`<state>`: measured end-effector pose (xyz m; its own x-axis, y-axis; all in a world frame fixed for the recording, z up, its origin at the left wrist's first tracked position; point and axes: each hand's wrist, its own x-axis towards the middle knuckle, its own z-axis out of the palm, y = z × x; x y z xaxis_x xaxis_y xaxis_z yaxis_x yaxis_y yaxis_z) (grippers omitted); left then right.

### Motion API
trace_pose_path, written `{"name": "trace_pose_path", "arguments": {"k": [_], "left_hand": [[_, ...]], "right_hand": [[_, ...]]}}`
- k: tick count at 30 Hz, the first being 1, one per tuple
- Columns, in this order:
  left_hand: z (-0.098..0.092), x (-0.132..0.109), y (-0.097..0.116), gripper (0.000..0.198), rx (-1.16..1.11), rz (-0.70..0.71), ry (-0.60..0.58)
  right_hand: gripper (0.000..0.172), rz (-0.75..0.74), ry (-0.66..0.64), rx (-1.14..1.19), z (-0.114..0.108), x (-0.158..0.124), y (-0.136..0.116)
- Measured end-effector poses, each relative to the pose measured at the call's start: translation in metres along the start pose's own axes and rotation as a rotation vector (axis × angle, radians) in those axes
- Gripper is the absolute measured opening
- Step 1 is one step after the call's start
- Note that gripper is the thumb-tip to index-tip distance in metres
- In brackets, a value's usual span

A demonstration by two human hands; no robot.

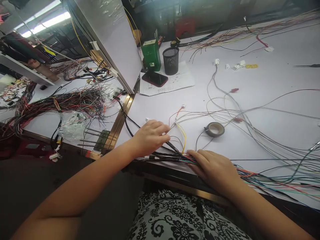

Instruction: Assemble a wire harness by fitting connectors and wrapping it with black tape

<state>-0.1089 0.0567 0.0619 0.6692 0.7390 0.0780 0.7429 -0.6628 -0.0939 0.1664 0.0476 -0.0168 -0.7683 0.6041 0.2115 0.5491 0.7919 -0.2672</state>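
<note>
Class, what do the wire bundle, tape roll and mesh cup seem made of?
Wire bundle: probably plastic insulation, smooth and brightly coloured; cores hidden.
Tape roll: perhaps plastic or cloth, dull, dark; brownish core suggests cardboard.
Mesh cup: likely black metal, given its thin, open grid.

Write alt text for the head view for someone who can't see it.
A person's right hand holds a wire bundle at the near edge of a white table, the left hand near its dark branches. Beyond are a tape roll and loose gray wires; farther back, a phone on paper, a green box and a black mesh cup.
</note>
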Motion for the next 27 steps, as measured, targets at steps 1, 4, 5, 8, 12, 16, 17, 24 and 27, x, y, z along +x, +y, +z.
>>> {"name": "trace_pose_path", "arguments": {"k": [1,4,5,8,12,16,17,24,27], "left_hand": [[0.001,-0.003,0.005,0.016,0.034,-0.014,0.008],[0.005,-0.01,0.021,0.015,0.07,-0.094,-0.007],[0.007,-0.012,0.025,0.013,0.061,-0.114,-0.003],[0.008,-0.017,0.034,0.01,0.006,-0.164,0.095],[0.001,-0.036,0.04,0.005,-0.231,-0.343,0.311],[-0.005,-0.065,0.06,0.007,-0.397,-0.43,0.352],[-0.003,-0.07,0.068,0.01,-0.4,-0.426,0.321],[0.02,-0.071,0.115,0.031,-0.32,-0.552,0.121],[0.021,-0.064,0.115,0.032,-0.267,-0.651,0.094]], "right_hand": [[0.034,0.004,0.007,-0.008,0.0,0.0,-0.001],[0.034,0.013,0.02,-0.022,0.002,0.0,-0.002],[0.034,0.014,0.022,-0.021,0.002,0.0,-0.002],[0.035,0.026,0.025,-0.023,0.004,-0.002,-0.002],[0.037,0.038,0.035,-0.043,0.006,-0.006,-0.001],[0.037,0.027,0.045,-0.029,0.005,-0.005,0.0],[0.037,0.023,0.047,-0.028,0.005,-0.005,0.0],[0.037,0.018,0.042,-0.026,0.006,-0.008,0.003],[0.037,0.004,0.052,-0.016,0.006,-0.009,0.003]]}}
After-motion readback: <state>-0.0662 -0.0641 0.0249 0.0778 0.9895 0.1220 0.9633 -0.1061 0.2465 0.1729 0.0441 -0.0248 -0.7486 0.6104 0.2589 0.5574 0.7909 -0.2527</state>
